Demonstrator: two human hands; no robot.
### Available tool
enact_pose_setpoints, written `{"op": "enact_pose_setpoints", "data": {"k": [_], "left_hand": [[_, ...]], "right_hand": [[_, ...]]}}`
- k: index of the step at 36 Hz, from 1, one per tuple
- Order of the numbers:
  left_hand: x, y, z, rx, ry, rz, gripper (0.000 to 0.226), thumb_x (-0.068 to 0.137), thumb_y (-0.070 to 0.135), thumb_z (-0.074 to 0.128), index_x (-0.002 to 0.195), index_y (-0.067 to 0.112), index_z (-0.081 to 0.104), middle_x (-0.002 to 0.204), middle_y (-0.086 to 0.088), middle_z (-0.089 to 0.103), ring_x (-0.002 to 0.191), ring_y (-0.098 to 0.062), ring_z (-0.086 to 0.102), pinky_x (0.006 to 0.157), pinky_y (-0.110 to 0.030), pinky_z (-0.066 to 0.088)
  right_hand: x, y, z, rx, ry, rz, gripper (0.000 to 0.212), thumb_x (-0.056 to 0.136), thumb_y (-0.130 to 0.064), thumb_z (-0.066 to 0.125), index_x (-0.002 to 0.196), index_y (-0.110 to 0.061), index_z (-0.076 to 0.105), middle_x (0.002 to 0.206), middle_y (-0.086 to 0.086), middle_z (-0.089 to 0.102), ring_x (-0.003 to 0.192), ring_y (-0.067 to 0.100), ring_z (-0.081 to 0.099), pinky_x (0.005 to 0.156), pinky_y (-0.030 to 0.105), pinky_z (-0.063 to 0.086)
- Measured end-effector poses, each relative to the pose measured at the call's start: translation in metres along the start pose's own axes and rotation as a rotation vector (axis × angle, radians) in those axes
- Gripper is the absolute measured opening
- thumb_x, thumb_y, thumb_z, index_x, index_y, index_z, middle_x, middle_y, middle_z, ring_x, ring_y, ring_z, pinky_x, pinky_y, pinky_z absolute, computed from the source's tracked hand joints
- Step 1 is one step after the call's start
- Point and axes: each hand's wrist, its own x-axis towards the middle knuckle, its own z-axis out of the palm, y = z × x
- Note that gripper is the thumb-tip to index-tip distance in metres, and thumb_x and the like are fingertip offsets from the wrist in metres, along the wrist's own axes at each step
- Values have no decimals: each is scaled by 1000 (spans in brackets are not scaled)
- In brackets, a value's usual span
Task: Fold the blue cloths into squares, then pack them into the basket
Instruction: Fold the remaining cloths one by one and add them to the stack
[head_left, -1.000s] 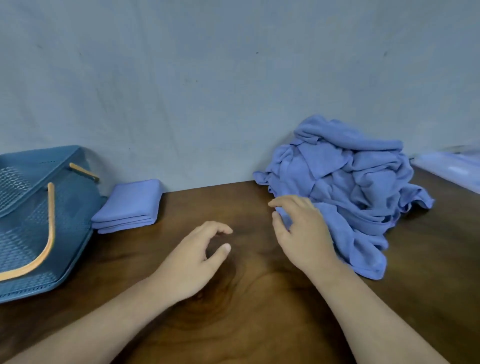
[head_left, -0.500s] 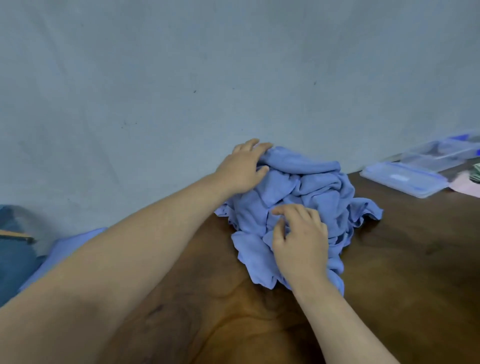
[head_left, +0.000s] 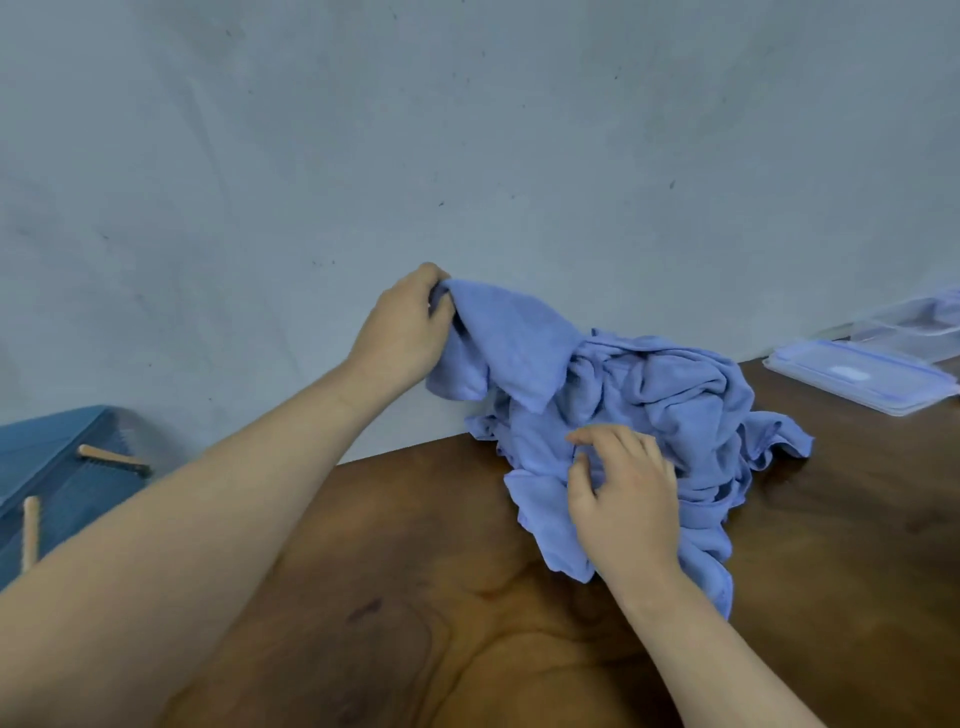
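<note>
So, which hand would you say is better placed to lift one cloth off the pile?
Left hand: it grips a cloth corner, raised above the pile; the right hand only rests on the pile.

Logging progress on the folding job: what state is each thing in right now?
pile of cloths: crumpled, unfolded, on the table.
lifted cloth: unfolded, held up above the pile.
left hand: grips the lifted cloth's corner.
right hand: rests on the pile; grip unclear.
basket: at left edge, contents hidden.
clear lid: lying flat on the table.
</note>
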Motion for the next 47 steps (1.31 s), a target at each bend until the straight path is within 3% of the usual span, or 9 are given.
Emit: {"op": "enact_pose_setpoints", "data": {"k": [9,16,19,23,28,34,39,43,47], "left_hand": [[-201,-63,-18,-260,-139,-231,7,102,22,55,99,22,62,112,9,70,108,-13,67,99,-46,52],[-291,-65,-28,-258,-306,-229,8,108,24,56,101,28,60,88,7,70,80,-15,69,75,-48,56],[-296,-61,-37,-211,-408,-117,6,106,38,61,110,34,61,104,15,69,96,-11,68,84,-43,55],[-301,-54,-46,-356,-466,-93,27,106,51,57,110,28,72,105,5,72,92,-18,69,82,-44,55],[-307,-61,-41,-377,-295,-193,8,103,37,66,103,31,71,93,6,75,66,-19,65,65,-39,56],[-316,-51,-17,-191,-390,-122,42,97,65,60,134,45,59,131,32,57,127,-1,56,101,-26,48],[-310,-63,-18,-57,-472,-206,50,104,68,40,151,52,42,147,40,46,140,10,39,116,-30,36],[-306,-87,-24,198,-609,-329,55,106,65,17,160,58,23,164,44,10,151,19,-2,131,-43,1],[-305,-115,-29,345,-522,-498,58,107,62,20,164,50,18,171,30,7,158,6,4,130,-51,4]], "right_hand": [[-24,-34,13,39,-247,-178,12,89,-20,55,96,-28,60,102,-12,63,95,18,54,78,45,47],[-41,-49,25,228,-468,-38,20,98,-11,57,102,-31,58,96,-11,60,76,8,59,67,31,47],[-48,-50,33,138,-635,-79,16,103,-34,60,119,-34,60,107,-15,64,90,5,62,80,35,53],[-54,-53,37,77,-799,-109,46,98,-53,66,139,-34,57,132,-24,56,116,-1,55,97,22,46],[-55,-57,38,205,-825,-70,46,89,-25,82,130,-37,62,110,-17,61,81,11,65,79,27,55],[-57,-62,32,302,-866,4,33,89,-12,80,111,-35,71,92,-12,69,71,2,63,70,16,53],[-50,-70,24,490,-808,83,32,91,-5,77,108,-31,75,89,-11,71,70,13,64,71,22,54],[-39,-69,16,606,-775,149,28,91,-6,80,106,-28,77,91,-3,72,65,18,54,72,29,51],[-32,-67,7,624,-660,234,21,91,-15,82,103,-31,76,97,-8,76,71,26,64,81,22,53]]}}
